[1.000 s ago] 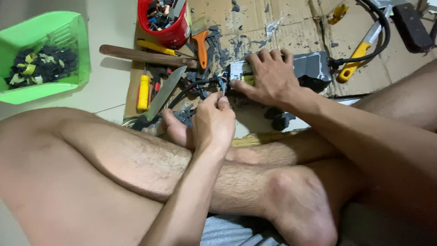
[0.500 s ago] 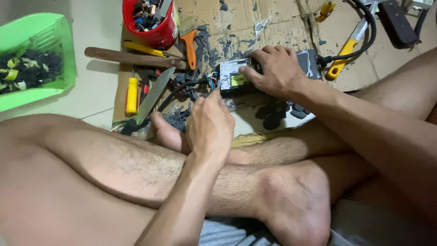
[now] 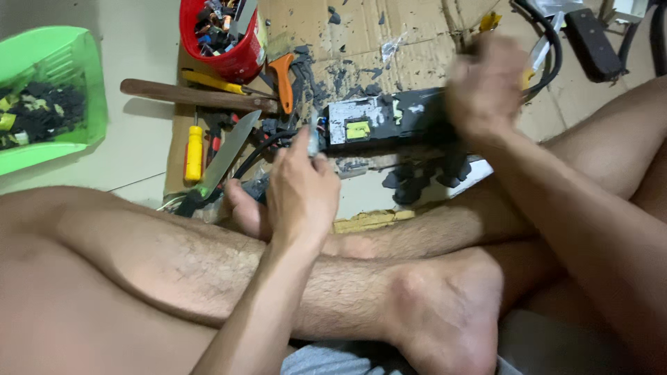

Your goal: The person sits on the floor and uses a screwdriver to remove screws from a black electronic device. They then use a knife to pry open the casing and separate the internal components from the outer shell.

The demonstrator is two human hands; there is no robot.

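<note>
Seated cross-legged on the floor, you work over a sheet of cardboard [image 3: 417, 42] littered with dark scraps. Your left hand [image 3: 300, 187] is closed, its fingers [image 3: 306, 149] pinched together on a thin grey tool [image 3: 314, 135] whose tip points at the left end of the black box [image 3: 385, 121]. That box lies flat on the cardboard, just beyond your shins, with a small yellow label and a pale patch on its top face. Your right hand [image 3: 486, 87] sits at the box's right end (it is blurred, so whether its fingers are apart or gripping cannot be told). To the left of the box lie an orange-handled tool [image 3: 283, 80], a large knife [image 3: 226, 153] with its blade angled toward you, a yellow-handled screwdriver [image 3: 194, 151] and a long wooden handle [image 3: 194, 96]. A red tub [image 3: 243, 59] of small parts stands at the cardboard's far edge; a green basket [image 3: 83, 76] holding dark pieces rests well apart on the pale floor. Black cables [image 3: 549, 55] loop at the upper right.
</note>
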